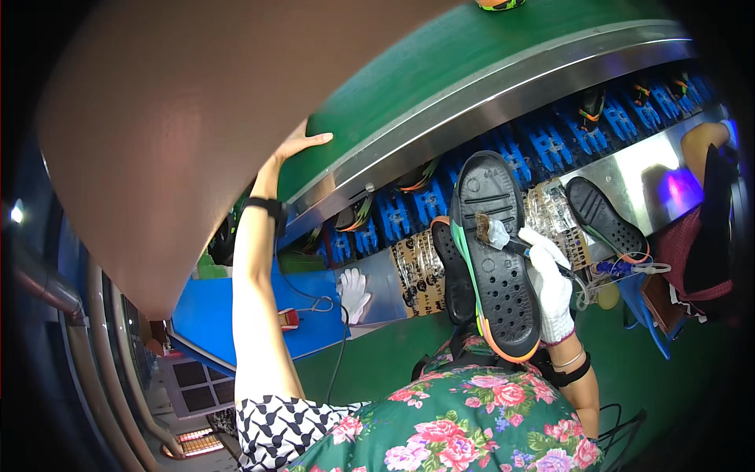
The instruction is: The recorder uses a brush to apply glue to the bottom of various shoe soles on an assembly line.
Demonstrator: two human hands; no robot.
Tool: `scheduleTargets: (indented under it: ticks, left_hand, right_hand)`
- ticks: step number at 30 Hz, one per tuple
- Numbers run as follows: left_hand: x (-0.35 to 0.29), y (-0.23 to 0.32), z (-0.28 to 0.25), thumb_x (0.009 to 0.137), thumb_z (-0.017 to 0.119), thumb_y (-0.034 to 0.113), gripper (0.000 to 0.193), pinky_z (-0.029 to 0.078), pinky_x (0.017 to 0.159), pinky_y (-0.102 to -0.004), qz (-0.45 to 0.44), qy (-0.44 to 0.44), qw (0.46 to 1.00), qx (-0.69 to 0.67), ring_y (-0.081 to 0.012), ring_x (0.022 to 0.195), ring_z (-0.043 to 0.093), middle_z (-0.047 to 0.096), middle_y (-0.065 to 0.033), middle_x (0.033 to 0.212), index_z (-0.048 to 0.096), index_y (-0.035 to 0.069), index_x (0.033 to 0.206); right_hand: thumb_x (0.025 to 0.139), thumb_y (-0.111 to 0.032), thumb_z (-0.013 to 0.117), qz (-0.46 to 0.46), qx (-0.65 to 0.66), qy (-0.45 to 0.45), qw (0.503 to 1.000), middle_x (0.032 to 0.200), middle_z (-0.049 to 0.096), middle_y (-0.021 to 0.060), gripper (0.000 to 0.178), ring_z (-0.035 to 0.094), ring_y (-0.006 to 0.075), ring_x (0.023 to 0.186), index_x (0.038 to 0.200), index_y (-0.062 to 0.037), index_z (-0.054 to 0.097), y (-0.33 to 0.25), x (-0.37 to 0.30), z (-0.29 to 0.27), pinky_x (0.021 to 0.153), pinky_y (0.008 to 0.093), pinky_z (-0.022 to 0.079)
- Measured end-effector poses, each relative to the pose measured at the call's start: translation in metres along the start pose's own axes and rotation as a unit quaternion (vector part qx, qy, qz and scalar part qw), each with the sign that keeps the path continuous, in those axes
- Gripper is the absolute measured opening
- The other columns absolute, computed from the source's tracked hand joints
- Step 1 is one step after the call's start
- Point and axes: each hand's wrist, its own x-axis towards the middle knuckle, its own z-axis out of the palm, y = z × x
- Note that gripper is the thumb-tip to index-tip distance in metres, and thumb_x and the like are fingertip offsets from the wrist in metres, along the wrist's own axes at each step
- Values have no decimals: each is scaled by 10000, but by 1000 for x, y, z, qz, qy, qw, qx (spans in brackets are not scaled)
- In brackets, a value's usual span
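My right hand (552, 293), in a white knit glove, is closed round the dark handle of a brush (491, 232) with brown bristles and pale wrapping. Its bristle end lies over the underside of a black shoe sole (499, 287) with round holes and a green and orange rim. The glove meets the sole's right edge; whether it also grips the sole cannot be told. A second dark sole (450, 271) lies partly behind the first. My bare left hand (297, 143) is at the green belt (440, 71), thumb stretched out, other fingers partly hidden by a large blurred brown shape (181, 118).
Beyond the taped bench edge (417, 271) runs a row of blue racks (550, 145) with shoe parts. Another sole (605, 216) lies right, near another person's arm (704, 149). A blue table (228, 315) and loose white glove (354, 295) are at left.
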Motion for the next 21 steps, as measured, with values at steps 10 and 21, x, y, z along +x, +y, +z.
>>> scheduleTargets:
  ticks: [10, 21]
  left_hand:
    - [56, -32, -40, 533, 887, 780, 1508, 152, 1277, -550, -107, -99, 989, -18, -380, 1601, 130, 195, -282, 1694, 118, 190, 1688]
    - [-29, -118, -3, 561, 838, 825, 1533, 59, 1292, -465, -132, -127, 983, 0, -391, 1607, 60, 100, -311, 1704, 69, 121, 1685]
  right_hand:
    - [1002, -95, 570, -18, -80, 62, 995, 1299, 676, 170, 372, 610, 238, 1231, 1309, 102, 643, -14, -9, 13, 1133, 374, 410]
    - [1000, -94, 590, 35, -33, -3, 999, 1300, 681, 158, 371, 607, 241, 1234, 1314, 95, 645, -10, 1, 6, 1129, 384, 415]
